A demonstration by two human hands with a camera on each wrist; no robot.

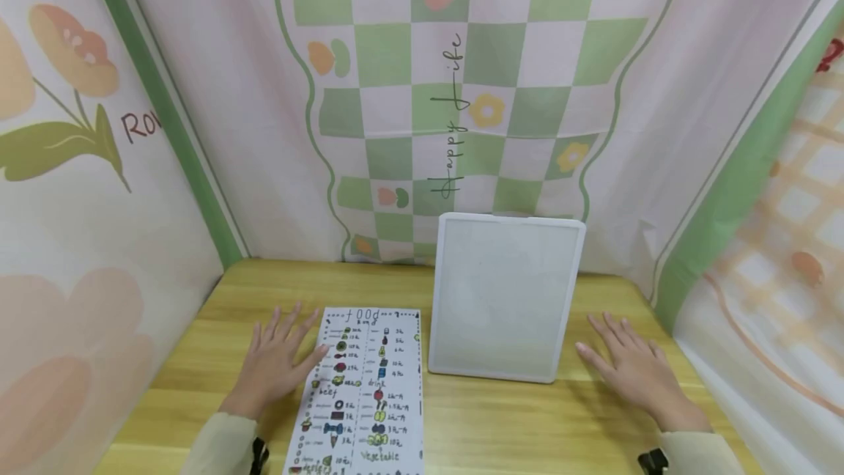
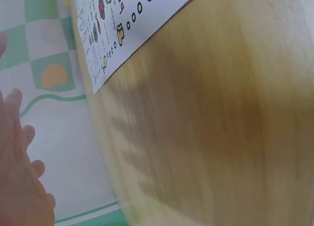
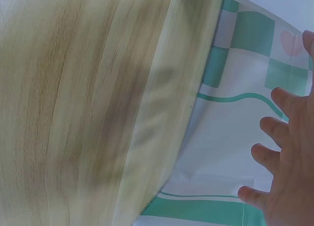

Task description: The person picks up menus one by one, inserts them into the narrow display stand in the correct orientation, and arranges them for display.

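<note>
- Resting flat on the wooden tabletop (image 1: 198, 380), the left hand (image 1: 277, 361) lies with its fingers spread and straight, holding nothing; its thumb side touches the left edge of a paper sheet.
- Just to the right of that hand lies the paper sheet (image 1: 369, 394), a white hand-drawn menu headed "food", with small coloured drawings and prices in columns. Its long axis runs away from the person toward the back of the tabletop, and its near end passes out of the bottom of the head view.
- From the left wrist view, a corner of the same paper sheet (image 2: 122, 20) shows at the top, with bare wood below it and the hand (image 2: 19, 177) at the left edge, fingers loose.
- Right of the sheet, a white-framed board (image 1: 504, 295) stands tilted back against the cloth backdrop (image 1: 461, 94), its lower edge on the tabletop. Its face looks blank. It stands between the two hands, close beside the sheet's far right corner.
- Farther right, the right hand (image 1: 633, 369) lies palm down on the tabletop, fingers spread and straight, empty, near the board's lower right corner but apart from it.
- The left hand is the nearer one to the sheet; the right hand is nearer the board. Nothing lies between either hand and its neighbour.
- Printed cloth panels wall in both sides.
</note>
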